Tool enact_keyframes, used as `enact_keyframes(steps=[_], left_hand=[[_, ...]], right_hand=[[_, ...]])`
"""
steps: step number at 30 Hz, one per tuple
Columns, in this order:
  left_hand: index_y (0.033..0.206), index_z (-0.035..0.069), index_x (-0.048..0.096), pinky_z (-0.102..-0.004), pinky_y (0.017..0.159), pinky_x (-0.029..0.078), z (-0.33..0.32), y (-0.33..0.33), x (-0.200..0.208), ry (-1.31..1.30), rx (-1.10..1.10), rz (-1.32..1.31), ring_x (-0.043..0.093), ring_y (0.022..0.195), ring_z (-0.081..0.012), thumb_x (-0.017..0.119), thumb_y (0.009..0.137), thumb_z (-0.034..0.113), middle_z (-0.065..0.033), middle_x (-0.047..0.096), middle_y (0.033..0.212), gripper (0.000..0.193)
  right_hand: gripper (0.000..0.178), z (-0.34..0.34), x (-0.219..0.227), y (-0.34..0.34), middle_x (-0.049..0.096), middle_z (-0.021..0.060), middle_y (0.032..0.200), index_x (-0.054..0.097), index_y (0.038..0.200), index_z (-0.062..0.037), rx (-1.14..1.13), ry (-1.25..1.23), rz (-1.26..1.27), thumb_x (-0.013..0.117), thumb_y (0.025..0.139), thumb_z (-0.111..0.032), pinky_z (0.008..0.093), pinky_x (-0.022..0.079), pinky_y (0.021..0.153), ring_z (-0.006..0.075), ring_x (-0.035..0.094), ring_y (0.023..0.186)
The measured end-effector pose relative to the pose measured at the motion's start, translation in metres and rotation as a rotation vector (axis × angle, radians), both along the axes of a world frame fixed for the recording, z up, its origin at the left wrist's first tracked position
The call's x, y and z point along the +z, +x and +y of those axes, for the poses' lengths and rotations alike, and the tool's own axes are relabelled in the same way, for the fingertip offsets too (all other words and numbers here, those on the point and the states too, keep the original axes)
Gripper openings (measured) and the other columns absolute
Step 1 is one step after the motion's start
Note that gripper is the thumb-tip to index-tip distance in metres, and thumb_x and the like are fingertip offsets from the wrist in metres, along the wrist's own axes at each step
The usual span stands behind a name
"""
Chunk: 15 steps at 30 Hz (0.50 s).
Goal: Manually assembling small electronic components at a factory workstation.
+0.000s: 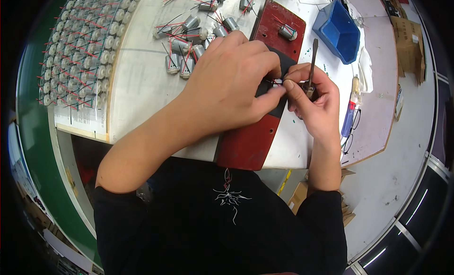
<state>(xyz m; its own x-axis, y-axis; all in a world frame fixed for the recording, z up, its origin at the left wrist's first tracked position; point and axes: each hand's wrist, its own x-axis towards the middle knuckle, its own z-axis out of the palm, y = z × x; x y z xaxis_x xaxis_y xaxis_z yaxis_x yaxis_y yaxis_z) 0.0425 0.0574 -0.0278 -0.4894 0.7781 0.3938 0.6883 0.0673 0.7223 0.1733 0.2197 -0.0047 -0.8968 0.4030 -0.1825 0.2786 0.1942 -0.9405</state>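
Observation:
My left hand [236, 79] reaches across a dark red board [247, 145], thumb and fingers closed round a small part with a white end [277, 81]. The rest of that part is hidden under the fingers. From the right, my right hand [314, 93] meets it, with thumb and index fingertip pinched together at the white end. A screwdriver [313, 62] is tucked in the same hand, its flat metal blade pointing up and away from me. Beneath my left fingers a black pad [283, 62] crosses the board. One small motor [287, 32] with red and black wires lies at the board's far end.
Several loose silver motors [190, 23] with wires lie beyond my left hand. At the far left, rows of white-ended motors [90, 43] stand packed together. A blue plastic bin [338, 31] sits at the back right, with a blue-handled tool [349, 119] and glasses [354, 126] nearer.

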Motion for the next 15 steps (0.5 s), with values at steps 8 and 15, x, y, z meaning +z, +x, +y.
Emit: enact_keyframes(steps=[8,15], left_hand=[[0.102,0.008,0.069,-0.0386,0.081,0.046,0.0068,0.0053,-0.0071,0.051,-0.046,-0.068,0.06,0.088,-0.026,0.081,0.077,0.015,-0.0032,0.069,0.092,0.028],[0.103,0.009,0.069,-0.0381,0.081,0.046,0.0066,0.002,-0.0046,0.003,-0.066,-0.076,0.061,0.087,-0.0254,0.081,0.077,0.016,-0.0024,0.07,0.091,0.03]], right_hand=[[0.007,0.0019,-0.003,0.0011,0.063,0.0028,0.098,0.064,0.096,0.0013,0.01,-0.118,0.055,0.071,0.093,-0.001,0.0199,0.045,0.055,0.0052,0.057,0.065],[0.006,0.0045,-0.0058,0.0026,0.063,0.0025,0.098,0.065,0.096,0.0008,0.024,-0.149,0.067,0.07,0.093,-0.001,0.0194,0.044,0.055,0.0047,0.056,0.064]])
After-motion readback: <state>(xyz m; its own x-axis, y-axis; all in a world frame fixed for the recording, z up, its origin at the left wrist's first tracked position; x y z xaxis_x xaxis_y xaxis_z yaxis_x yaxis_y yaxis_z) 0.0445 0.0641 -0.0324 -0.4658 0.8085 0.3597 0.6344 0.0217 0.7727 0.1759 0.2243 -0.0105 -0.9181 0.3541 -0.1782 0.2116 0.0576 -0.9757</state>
